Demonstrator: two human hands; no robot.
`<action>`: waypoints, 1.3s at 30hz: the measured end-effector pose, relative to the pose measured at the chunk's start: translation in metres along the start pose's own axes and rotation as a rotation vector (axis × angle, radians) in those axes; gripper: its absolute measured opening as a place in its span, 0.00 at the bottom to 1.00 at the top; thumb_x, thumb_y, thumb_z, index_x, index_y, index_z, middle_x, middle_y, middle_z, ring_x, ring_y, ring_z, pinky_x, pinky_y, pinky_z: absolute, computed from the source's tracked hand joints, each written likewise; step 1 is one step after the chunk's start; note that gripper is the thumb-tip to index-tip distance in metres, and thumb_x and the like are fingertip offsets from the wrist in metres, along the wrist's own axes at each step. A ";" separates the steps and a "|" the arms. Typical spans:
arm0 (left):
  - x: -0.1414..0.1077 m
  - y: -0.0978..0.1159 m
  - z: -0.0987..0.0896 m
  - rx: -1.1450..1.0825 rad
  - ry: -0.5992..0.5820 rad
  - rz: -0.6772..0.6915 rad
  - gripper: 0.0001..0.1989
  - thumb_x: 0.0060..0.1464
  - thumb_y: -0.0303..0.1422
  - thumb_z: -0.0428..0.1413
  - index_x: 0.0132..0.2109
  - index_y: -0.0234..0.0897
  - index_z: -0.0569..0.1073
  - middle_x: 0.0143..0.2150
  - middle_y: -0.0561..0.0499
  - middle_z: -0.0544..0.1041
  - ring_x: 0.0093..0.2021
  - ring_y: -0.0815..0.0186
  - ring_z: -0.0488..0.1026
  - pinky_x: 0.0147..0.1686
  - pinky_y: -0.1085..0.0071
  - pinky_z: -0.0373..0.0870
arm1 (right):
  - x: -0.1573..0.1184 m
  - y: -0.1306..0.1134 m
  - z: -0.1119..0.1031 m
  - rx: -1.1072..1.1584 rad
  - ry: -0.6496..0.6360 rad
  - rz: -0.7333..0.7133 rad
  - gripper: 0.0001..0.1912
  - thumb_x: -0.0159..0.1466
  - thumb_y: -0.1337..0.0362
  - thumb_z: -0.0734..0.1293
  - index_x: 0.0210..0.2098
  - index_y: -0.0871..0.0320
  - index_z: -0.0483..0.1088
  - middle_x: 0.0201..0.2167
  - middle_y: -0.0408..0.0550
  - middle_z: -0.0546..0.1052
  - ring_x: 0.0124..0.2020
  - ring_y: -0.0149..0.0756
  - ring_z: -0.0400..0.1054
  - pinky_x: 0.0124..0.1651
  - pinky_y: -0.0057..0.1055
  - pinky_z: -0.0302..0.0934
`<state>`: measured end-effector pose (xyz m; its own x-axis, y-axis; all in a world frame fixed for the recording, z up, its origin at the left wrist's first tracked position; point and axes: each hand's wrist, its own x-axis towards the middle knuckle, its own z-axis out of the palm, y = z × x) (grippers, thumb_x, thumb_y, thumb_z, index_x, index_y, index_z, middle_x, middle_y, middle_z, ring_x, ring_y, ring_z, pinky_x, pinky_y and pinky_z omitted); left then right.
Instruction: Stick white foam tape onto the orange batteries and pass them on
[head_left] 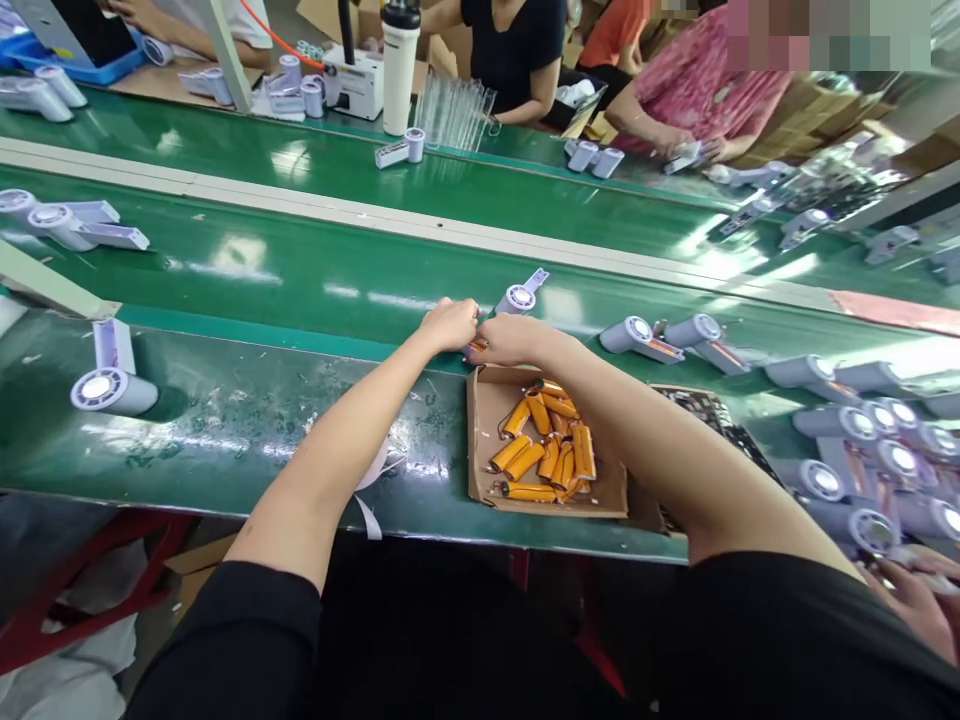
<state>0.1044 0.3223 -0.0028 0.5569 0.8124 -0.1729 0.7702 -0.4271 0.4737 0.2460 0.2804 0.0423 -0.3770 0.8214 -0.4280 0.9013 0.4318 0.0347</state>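
Head view, left hand (450,325): fingers curled nearly closed above the counter's (225,430) far edge; cannot tell what they grip.
Right hand (516,340): fingers bent tight on a small piece, just beside the left hand.
Piece (477,348): between the hands, mostly hidden.
Fan (519,299): on the belt (322,270), just beyond the right hand.
Box (486,410): near side of the hands, with orange batteries (528,461) inside.
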 end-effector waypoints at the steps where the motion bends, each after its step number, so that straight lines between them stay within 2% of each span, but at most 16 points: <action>1: 0.001 0.001 -0.001 0.000 0.006 -0.007 0.18 0.71 0.31 0.47 0.61 0.33 0.73 0.65 0.39 0.76 0.66 0.52 0.70 0.67 0.57 0.63 | -0.001 0.000 -0.002 -0.011 -0.001 0.012 0.21 0.70 0.51 0.68 0.49 0.62 0.83 0.41 0.62 0.85 0.43 0.52 0.80 0.44 0.38 0.68; 3: 0.002 0.005 -0.006 0.002 0.030 -0.030 0.18 0.72 0.31 0.45 0.62 0.33 0.72 0.65 0.38 0.76 0.66 0.53 0.72 0.66 0.58 0.64 | -0.013 0.002 -0.005 0.019 0.049 0.002 0.20 0.72 0.55 0.65 0.54 0.59 0.82 0.47 0.60 0.85 0.47 0.51 0.80 0.48 0.38 0.69; 6: -0.006 0.012 -0.021 0.010 0.081 -0.085 0.22 0.73 0.31 0.42 0.66 0.29 0.68 0.65 0.32 0.75 0.63 0.51 0.75 0.63 0.55 0.68 | -0.055 0.009 0.000 0.197 0.302 -0.042 0.21 0.74 0.62 0.63 0.62 0.54 0.77 0.59 0.53 0.82 0.56 0.48 0.78 0.59 0.42 0.69; 9: -0.046 0.009 -0.033 0.041 0.136 -0.061 0.24 0.73 0.34 0.46 0.71 0.30 0.64 0.68 0.31 0.73 0.65 0.47 0.73 0.63 0.52 0.68 | -0.121 0.007 0.021 0.413 0.539 -0.070 0.19 0.73 0.60 0.64 0.59 0.55 0.79 0.58 0.52 0.82 0.60 0.48 0.77 0.65 0.45 0.69; 12: -0.133 -0.018 -0.027 0.129 0.224 0.165 0.25 0.72 0.39 0.51 0.71 0.38 0.66 0.72 0.40 0.70 0.70 0.49 0.66 0.69 0.51 0.63 | -0.194 -0.007 0.058 0.616 0.549 -0.115 0.14 0.73 0.58 0.67 0.52 0.53 0.82 0.51 0.49 0.86 0.52 0.44 0.81 0.58 0.39 0.74; 15: -0.242 -0.062 -0.004 0.233 0.139 0.344 0.28 0.68 0.48 0.57 0.69 0.42 0.70 0.67 0.44 0.75 0.70 0.49 0.67 0.67 0.51 0.67 | -0.251 -0.029 0.099 0.869 0.560 -0.146 0.08 0.72 0.60 0.69 0.46 0.51 0.83 0.41 0.44 0.87 0.41 0.37 0.84 0.45 0.29 0.77; 17: -0.301 -0.087 0.011 0.358 0.156 0.352 0.32 0.67 0.47 0.58 0.73 0.42 0.67 0.70 0.43 0.73 0.71 0.44 0.64 0.66 0.49 0.68 | -0.272 -0.047 0.122 1.018 0.614 -0.164 0.07 0.73 0.63 0.69 0.43 0.50 0.82 0.36 0.42 0.87 0.36 0.34 0.84 0.41 0.25 0.76; 19: -0.337 -0.097 0.020 0.430 0.190 0.350 0.25 0.71 0.39 0.55 0.70 0.38 0.69 0.68 0.42 0.74 0.69 0.44 0.66 0.65 0.49 0.69 | -0.275 -0.066 0.138 1.136 0.669 -0.193 0.07 0.73 0.65 0.69 0.43 0.49 0.81 0.34 0.41 0.87 0.34 0.33 0.83 0.40 0.24 0.76; 23: -0.338 -0.078 0.019 0.414 0.320 0.313 0.18 0.71 0.39 0.56 0.60 0.33 0.74 0.54 0.38 0.81 0.60 0.45 0.73 0.58 0.50 0.74 | -0.244 -0.113 0.143 1.271 0.692 -0.150 0.07 0.74 0.63 0.69 0.46 0.51 0.80 0.34 0.43 0.87 0.30 0.32 0.81 0.35 0.25 0.75; 27: -0.309 -0.032 0.014 0.287 0.523 0.354 0.18 0.67 0.36 0.61 0.59 0.33 0.71 0.53 0.38 0.79 0.62 0.44 0.69 0.60 0.46 0.73 | -0.206 -0.158 0.122 1.427 0.474 -0.191 0.24 0.71 0.49 0.71 0.60 0.55 0.74 0.36 0.47 0.86 0.24 0.31 0.76 0.26 0.25 0.70; 29: -0.302 -0.010 0.015 0.236 0.598 0.429 0.17 0.65 0.27 0.61 0.59 0.37 0.71 0.52 0.41 0.79 0.64 0.45 0.68 0.62 0.45 0.72 | -0.196 -0.173 0.114 1.421 0.395 -0.293 0.24 0.70 0.45 0.71 0.55 0.57 0.76 0.31 0.46 0.84 0.23 0.30 0.74 0.26 0.25 0.67; 31: -0.300 0.000 0.018 0.194 0.674 0.483 0.21 0.62 0.19 0.60 0.59 0.40 0.71 0.51 0.44 0.79 0.63 0.48 0.69 0.62 0.46 0.72 | -0.193 -0.182 0.114 1.327 0.371 -0.415 0.20 0.73 0.46 0.68 0.41 0.57 0.80 0.25 0.45 0.81 0.24 0.32 0.73 0.30 0.27 0.66; 33: -0.300 -0.001 0.022 0.154 0.724 0.467 0.23 0.60 0.18 0.60 0.59 0.42 0.72 0.51 0.44 0.79 0.63 0.48 0.69 0.60 0.45 0.73 | -0.196 -0.184 0.120 1.183 0.330 -0.501 0.23 0.75 0.49 0.65 0.31 0.56 0.78 0.23 0.47 0.79 0.25 0.33 0.73 0.32 0.29 0.64; 35: -0.303 -0.008 0.026 0.113 0.728 0.418 0.24 0.58 0.19 0.62 0.58 0.42 0.72 0.51 0.43 0.78 0.62 0.46 0.70 0.59 0.44 0.73 | -0.201 -0.176 0.126 1.048 0.194 -0.534 0.24 0.74 0.50 0.67 0.27 0.56 0.77 0.22 0.46 0.79 0.23 0.33 0.72 0.29 0.29 0.60; 37: -0.310 -0.015 0.030 0.074 0.714 0.378 0.24 0.57 0.20 0.63 0.58 0.44 0.72 0.51 0.43 0.77 0.60 0.46 0.71 0.59 0.42 0.73 | -0.207 -0.156 0.124 1.006 -0.019 -0.549 0.21 0.72 0.49 0.69 0.31 0.56 0.80 0.22 0.44 0.79 0.21 0.32 0.71 0.26 0.28 0.59; 39: -0.316 -0.017 0.034 0.053 0.722 0.359 0.25 0.56 0.21 0.63 0.58 0.45 0.72 0.50 0.44 0.77 0.59 0.45 0.72 0.59 0.41 0.73 | -0.208 -0.128 0.112 1.027 -0.054 -0.449 0.19 0.71 0.47 0.70 0.43 0.56 0.82 0.25 0.43 0.82 0.22 0.33 0.74 0.29 0.27 0.63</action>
<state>-0.0739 0.0592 0.0141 0.4483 0.6705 0.5911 0.6067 -0.7139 0.3496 0.2329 0.0118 0.0256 -0.7247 0.6405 -0.2542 0.4441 0.1521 -0.8830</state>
